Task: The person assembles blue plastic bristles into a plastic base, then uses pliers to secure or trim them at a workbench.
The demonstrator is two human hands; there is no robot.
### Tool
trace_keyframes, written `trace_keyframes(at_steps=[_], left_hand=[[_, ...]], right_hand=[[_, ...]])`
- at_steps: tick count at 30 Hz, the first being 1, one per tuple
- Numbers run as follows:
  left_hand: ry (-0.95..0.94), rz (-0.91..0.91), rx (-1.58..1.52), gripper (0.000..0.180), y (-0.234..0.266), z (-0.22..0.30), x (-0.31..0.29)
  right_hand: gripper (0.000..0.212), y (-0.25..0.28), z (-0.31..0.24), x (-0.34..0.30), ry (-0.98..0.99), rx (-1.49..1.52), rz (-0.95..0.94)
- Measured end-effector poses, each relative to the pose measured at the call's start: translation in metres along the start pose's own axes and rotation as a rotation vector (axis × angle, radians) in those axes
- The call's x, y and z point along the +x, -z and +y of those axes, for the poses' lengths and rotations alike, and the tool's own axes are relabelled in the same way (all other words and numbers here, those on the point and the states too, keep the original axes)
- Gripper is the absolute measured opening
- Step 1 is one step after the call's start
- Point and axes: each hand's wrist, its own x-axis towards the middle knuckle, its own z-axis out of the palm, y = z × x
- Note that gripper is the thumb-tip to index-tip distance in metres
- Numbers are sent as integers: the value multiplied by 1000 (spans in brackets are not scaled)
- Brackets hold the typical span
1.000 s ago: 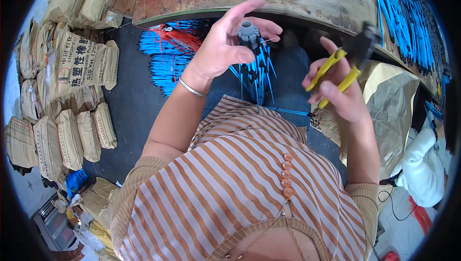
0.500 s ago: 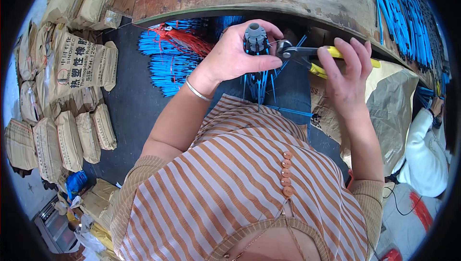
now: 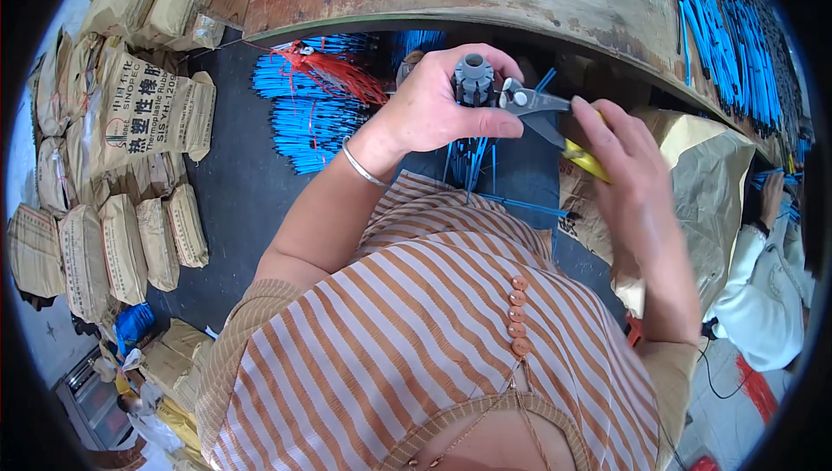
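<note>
Pliers: metal pliers with yellow handles (image 3: 537,104), their head just right of the grey ridged cylinder (image 3: 473,78); whether both touch, I cannot tell.
Pliers' long axis: from beside the cylinder rightward and slightly toward the body, into the right hand (image 3: 637,159).
Cylinder: within the left hand (image 3: 438,98), hollow end facing up; thin blue sticks (image 3: 469,159) show below the thumb.
Left grip: curled closed around the cylinder, thumb pointing right.
Right grip: fingers wrapped over the handles, back of hand upward.
</note>
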Motion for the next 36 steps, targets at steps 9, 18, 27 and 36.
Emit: trace_keyframes(at_steps=[9, 18, 27, 36], left_hand=[[-44, -308, 4, 43, 6, 8, -3], [31, -217, -9, 43, 7, 9, -4], [24, -155, 82, 43, 2, 7, 1], [20, -347, -51, 36, 7, 4, 1]], right_hand=[[69, -29, 39, -6, -533, 1555, -1400], [71, 0, 38, -1, -240, 863, -693], [63, 11, 29, 1, 27, 616, -339], [72, -15, 43, -7, -620, 1538, -1260]])
